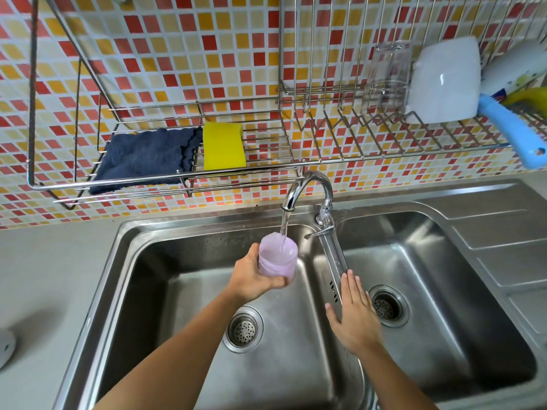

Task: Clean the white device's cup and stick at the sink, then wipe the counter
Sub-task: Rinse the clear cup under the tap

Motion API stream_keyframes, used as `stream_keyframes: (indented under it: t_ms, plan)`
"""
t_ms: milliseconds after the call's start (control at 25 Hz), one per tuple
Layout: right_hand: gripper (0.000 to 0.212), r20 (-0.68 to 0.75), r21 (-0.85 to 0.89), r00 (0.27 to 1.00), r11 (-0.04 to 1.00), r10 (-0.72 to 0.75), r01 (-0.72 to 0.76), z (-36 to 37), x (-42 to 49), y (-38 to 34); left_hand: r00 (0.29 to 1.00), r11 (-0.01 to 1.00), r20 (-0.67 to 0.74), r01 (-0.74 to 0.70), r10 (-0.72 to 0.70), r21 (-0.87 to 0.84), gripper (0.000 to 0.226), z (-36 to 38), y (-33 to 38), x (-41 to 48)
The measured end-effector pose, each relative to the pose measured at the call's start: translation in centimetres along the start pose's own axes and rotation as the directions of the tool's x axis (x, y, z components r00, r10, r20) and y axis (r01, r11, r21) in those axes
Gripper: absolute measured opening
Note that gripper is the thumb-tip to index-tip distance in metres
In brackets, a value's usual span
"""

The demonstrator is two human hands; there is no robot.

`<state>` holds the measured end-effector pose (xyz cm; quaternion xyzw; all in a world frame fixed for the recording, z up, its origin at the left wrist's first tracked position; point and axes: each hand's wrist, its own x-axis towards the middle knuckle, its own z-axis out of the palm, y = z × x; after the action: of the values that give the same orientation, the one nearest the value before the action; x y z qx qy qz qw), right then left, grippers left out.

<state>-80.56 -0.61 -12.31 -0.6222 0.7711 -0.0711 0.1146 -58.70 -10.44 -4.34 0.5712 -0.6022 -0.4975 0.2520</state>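
Note:
My left hand point(254, 276) grips a clear cup point(278, 255) coated inside with pale purple liquid. It holds the cup upright over the left basin of the steel sink point(165, 261). Water runs from the chrome tap point(307, 187) straight into the cup. My right hand point(352, 309) hovers flat with straight fingers over the divider between the two basins, holding nothing. A corner of the white device point(6, 347) shows on the counter at the far left. No stick is in view.
A wall rack holds a dark blue cloth point(145, 158) and a yellow sponge point(223, 146). The dish rack to the right carries a clear glass point(387, 75), a white bowl point(444, 81) and a blue-handled brush point(509, 128). Grey counter point(44, 276) lies left of the sink.

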Motion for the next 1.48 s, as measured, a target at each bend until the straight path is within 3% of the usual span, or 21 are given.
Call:
stream_keyframes:
  t_ms: [200, 360, 520, 640, 760, 880, 1000, 1120, 1240, 1320, 1400, 1480]
  plan:
    - [0.086, 0.001, 0.003, 1.0, 1.0, -0.001, 0.001, 0.1, 0.1, 0.1, 1.0, 1.0, -0.024, 0.014, -0.014, -0.017, 0.084, -0.2, 0.0, -0.3]
    - [0.085, -0.026, 0.102, 1.0, 0.995, -0.002, 0.004, -0.1, -0.1, -0.1, 1.0, 1.0, -0.019, 0.008, -0.008, 0.019, 0.082, -0.4, 0.0, -0.1]
    - [0.064, -0.207, 0.365, 0.977, 0.93, 0.044, 0.035, -1.2, 0.0, -0.4, 1.0, 1.0, -0.028, 0.002, -0.002, 0.002, 0.076, -0.9, -0.2, 0.3]
    - [0.044, -0.292, 0.446, 0.949, 0.895, 0.121, 0.023, -3.1, 3.1, -0.7, 1.0, 1.0, -0.03, 0.0, 0.0, 0.004, 0.073, -0.9, -0.3, 0.3]
    - [0.046, -0.255, 0.341, 0.966, 0.933, -0.027, 0.116, -5.7, 7.8, -2.2, 0.999, 1.0, -0.036, -0.013, 0.012, -0.008, 0.075, -1.0, -0.5, 0.3]
    - [0.056, -0.067, 0.114, 0.967, 0.961, -0.245, 0.252, -6.2, 11.6, -3.3, 0.999, 0.999, -0.043, -0.031, 0.03, -0.014, 0.073, -1.2, -0.5, 0.0]
    - [0.054, 0.131, -0.075, 0.937, 0.94, -0.323, 0.334, -5.2, 13.4, -3.6, 0.998, 0.999, -0.053, -0.047, 0.046, -0.004, 0.078, -1.5, -0.6, -0.1]
    - [0.034, 0.137, -0.166, 0.957, 0.947, -0.256, 0.276, -5.4, 14.1, -4.8, 0.997, 0.998, -0.049, -0.062, 0.063, 0.006, 0.078, -1.6, -0.4, -0.2]
    - [0.028, -0.005, -0.103, 0.988, 0.983, -0.152, 0.151, -6.8, 14.4, -7.0, 0.996, 0.997, -0.047, -0.073, 0.074, 0.02, 0.072, -2.2, -0.3, 0.2]
    - [0.025, -0.1, 0.172, 0.993, 0.984, 0.059, -0.042, -7.9, 14.0, -6.6, 0.995, 0.997, -0.067, -0.07, 0.071, 0.009, 0.071, -2.3, -0.5, 0.1]
    - [0.03, -0.083, 0.473, 0.964, 0.861, 0.254, -0.186, -8.5, 12.9, -5.6, 0.997, 0.998, -0.038, -0.063, 0.063, 0.019, 0.073, -2.0, -0.7, -0.7]
    - [0.038, -0.118, 0.485, 0.955, 0.855, 0.271, -0.183, -7.8, 10.6, -4.3, 0.998, 0.997, -0.012, -0.057, 0.058, 0.05, 0.068, -0.8, -1.1, -1.7]
